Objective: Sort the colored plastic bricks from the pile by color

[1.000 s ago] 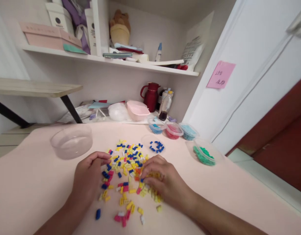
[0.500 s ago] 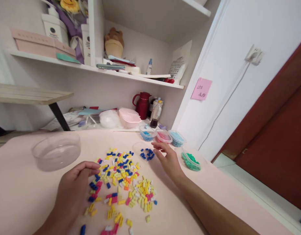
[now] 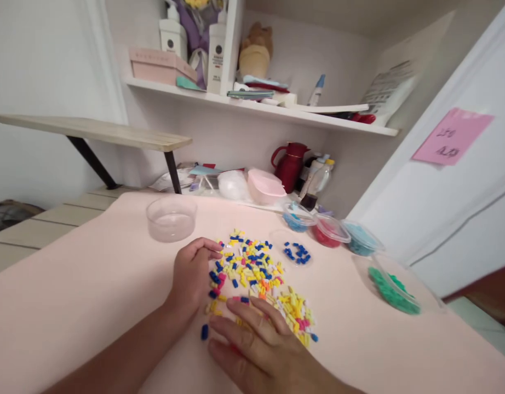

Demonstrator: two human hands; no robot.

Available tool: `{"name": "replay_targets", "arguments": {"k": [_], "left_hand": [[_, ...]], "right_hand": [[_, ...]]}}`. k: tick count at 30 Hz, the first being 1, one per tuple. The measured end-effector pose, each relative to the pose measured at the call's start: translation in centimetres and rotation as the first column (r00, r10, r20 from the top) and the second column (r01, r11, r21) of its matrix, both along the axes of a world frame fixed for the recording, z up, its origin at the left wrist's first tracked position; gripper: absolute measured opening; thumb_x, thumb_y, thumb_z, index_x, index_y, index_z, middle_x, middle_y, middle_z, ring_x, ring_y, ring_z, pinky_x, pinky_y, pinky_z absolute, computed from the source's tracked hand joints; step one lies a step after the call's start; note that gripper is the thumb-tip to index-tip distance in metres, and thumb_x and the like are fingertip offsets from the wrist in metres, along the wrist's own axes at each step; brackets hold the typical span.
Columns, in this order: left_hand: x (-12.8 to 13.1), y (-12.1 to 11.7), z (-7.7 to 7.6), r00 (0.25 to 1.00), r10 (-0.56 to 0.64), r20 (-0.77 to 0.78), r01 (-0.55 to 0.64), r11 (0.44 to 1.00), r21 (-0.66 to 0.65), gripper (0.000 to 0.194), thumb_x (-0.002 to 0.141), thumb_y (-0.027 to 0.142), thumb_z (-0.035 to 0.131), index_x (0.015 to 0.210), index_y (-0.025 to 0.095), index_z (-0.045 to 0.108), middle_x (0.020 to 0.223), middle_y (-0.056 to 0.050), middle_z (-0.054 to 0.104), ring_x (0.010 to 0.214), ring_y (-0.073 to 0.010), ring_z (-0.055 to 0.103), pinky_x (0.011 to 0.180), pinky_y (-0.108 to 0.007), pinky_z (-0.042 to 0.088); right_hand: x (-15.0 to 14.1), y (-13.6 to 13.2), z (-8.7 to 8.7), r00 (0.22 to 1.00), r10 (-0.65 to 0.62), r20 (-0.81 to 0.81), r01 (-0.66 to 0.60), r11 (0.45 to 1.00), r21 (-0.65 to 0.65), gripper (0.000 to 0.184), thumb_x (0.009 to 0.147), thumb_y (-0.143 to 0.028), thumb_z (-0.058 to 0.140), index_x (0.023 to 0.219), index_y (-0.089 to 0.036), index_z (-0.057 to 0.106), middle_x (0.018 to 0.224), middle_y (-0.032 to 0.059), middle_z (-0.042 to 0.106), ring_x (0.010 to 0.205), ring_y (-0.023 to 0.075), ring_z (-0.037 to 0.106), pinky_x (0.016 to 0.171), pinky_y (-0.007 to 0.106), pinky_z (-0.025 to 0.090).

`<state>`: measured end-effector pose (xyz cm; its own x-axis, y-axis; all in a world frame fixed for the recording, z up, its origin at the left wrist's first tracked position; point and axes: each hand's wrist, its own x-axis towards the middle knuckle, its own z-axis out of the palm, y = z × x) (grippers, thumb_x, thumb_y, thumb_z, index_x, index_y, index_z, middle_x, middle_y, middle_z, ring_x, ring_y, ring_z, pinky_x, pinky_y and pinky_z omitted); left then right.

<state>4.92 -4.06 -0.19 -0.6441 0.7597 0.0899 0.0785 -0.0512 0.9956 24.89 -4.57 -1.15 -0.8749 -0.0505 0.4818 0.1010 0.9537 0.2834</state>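
Small toy building bricks [image 3: 252,260] in yellow, dark blue, pink, white and orange lie loose in a heap on the pink tabletop. My left hand [image 3: 191,273] is at the heap's left edge, its fingers curled together; whatever they pinch, if anything, is hidden. Over the near part of the heap, my right hand [image 3: 264,345] reaches with fingers stretched and apart, covering some bricks. A dark blue brick [image 3: 205,331] lies just left of its fingertips. Beyond the heap, to the right, several dark blue bricks [image 3: 297,253] sit in a shallow clear container [image 3: 277,241].
An empty-looking clear round bowl [image 3: 171,220] stands at the far left. Along the right are lidded tubs of blue bricks [image 3: 297,220], red bricks [image 3: 328,232], light blue bricks [image 3: 361,241] and green bricks [image 3: 390,290]. Behind stand a red jug [image 3: 291,167] and a bottle [image 3: 316,186].
My right hand has moved from beside the container of dark blue bricks back over the near heap, fingers spread. My left hand stays at the heap's left edge. The view has swung left.
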Motion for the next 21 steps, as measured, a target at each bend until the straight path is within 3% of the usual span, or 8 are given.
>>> {"name": "replay_targets", "arguments": {"k": [4, 6, 9, 11, 13, 16, 21], "left_hand": [[0.0, -0.1, -0.1, 1.0, -0.011, 0.0, 0.011, 1.0, 0.01, 0.02, 0.068, 0.022, 0.047, 0.065, 0.022, 0.066, 0.065, -0.003, 0.071, 0.071, -0.02, 0.067, 0.074, -0.033, 0.05], [0.1, -0.1, 0.0, 1.0, -0.013, -0.006, 0.013, 1.0, 0.008, 0.02, 0.067, 0.021, 0.047, 0.065, 0.022, 0.067, 0.064, -0.003, 0.07, 0.07, -0.0205, 0.067, 0.074, -0.034, 0.05], [0.1, -0.2, 0.1, 1.0, -0.006, -0.017, 0.006, 1.0, 0.0, 0.02, 0.067, 0.022, 0.047, 0.064, 0.022, 0.067, 0.062, -0.003, 0.069, 0.07, -0.0211, 0.067, 0.073, -0.035, 0.05], [0.2, -0.3, 0.3, 1.0, 0.003, -0.021, -0.003, 1.0, -0.006, 0.019, 0.066, 0.023, 0.048, 0.064, 0.021, 0.067, 0.061, -0.003, 0.069, 0.069, -0.0213, 0.066, 0.072, -0.035, 0.05], [0.3, -0.4, 0.5, 1.0, 0.008, -0.022, -0.009, 1.0, -0.017, 0.02, 0.066, 0.022, 0.048, 0.064, 0.021, 0.067, 0.062, -0.003, 0.07, 0.07, -0.0212, 0.066, 0.072, -0.034, 0.05], [0.4, -0.6, 0.8, 1.0, 0.011, -0.024, -0.012, 0.999, -0.036, 0.022, 0.065, 0.02, 0.046, 0.064, 0.021, 0.068, 0.062, -0.002, 0.07, 0.071, -0.0203, 0.067, 0.07, -0.032, 0.049], [0.4, -0.5, 0.7, 1.0, 0.005, -0.027, -0.006, 0.999, -0.05, 0.022, 0.066, 0.02, 0.047, 0.065, 0.021, 0.069, 0.062, -0.002, 0.07, 0.071, -0.0206, 0.067, 0.068, -0.031, 0.048]], "right_hand": [[-0.8, 0.1, -0.3, 0.994, 0.019, 0.109, -0.022, 0.999, 0.024, 0.05, 0.097, -0.053, 0.042, 0.135, -0.022, 0.054, 0.149, 0.0038, 0.046, 0.138, 0.0312, 0.037, 0.112, 0.051, 0.035], [-0.7, 0.4, -0.1, 0.986, 0.038, 0.16, -0.038, 0.999, -0.008, 0.052, 0.097, -0.054, 0.04, 0.136, -0.022, 0.052, 0.148, 0.0046, 0.047, 0.14, 0.0298, 0.034, 0.114, 0.051, 0.031], [-0.2, 1.1, 0.3, 0.98, 0.069, 0.185, -0.049, 0.992, -0.112, 0.043, 0.099, -0.05, 0.04, 0.131, -0.025, 0.056, 0.139, 0.002, 0.057, 0.14, 0.0255, 0.034, 0.118, 0.049, 0.022], [0.4, 1.5, 0.7, 0.988, 0.081, 0.132, -0.053, 0.977, -0.205, 0.038, 0.098, -0.053, 0.042, 0.116, -0.029, 0.064, 0.126, -0.001, 0.067, 0.137, 0.0239, 0.039, 0.118, 0.048, 0.02], [1.2, 1.9, 1.3, 0.995, 0.054, 0.086, -0.028, 0.957, -0.288, 0.031, 0.096, -0.052, 0.047, 0.101, -0.031, 0.069, 0.113, -0.0018, 0.071, 0.129, 0.0227, 0.047, 0.116, 0.045, 0.025], [2.1, 2.1, 2.0, 0.998, -0.017, 0.065, 0.039, 0.933, -0.357, 0.019, 0.095, -0.04, 0.054, 0.094, -0.031, 0.071, 0.11, 0.0004, 0.07, 0.118, 0.0215, 0.054, 0.106, 0.04, 0.037], [1.9, 2.0, 0.8, 0.995, 0.094, -0.023, -0.096, 0.92, -0.38, 0.025, 0.092, -0.049, 0.055, 0.079, -0.034, 0.07, 0.101, -0.0027, 0.07, 0.108, 0.02, 0.057, 0.099, 0.036, 0.043]]}}
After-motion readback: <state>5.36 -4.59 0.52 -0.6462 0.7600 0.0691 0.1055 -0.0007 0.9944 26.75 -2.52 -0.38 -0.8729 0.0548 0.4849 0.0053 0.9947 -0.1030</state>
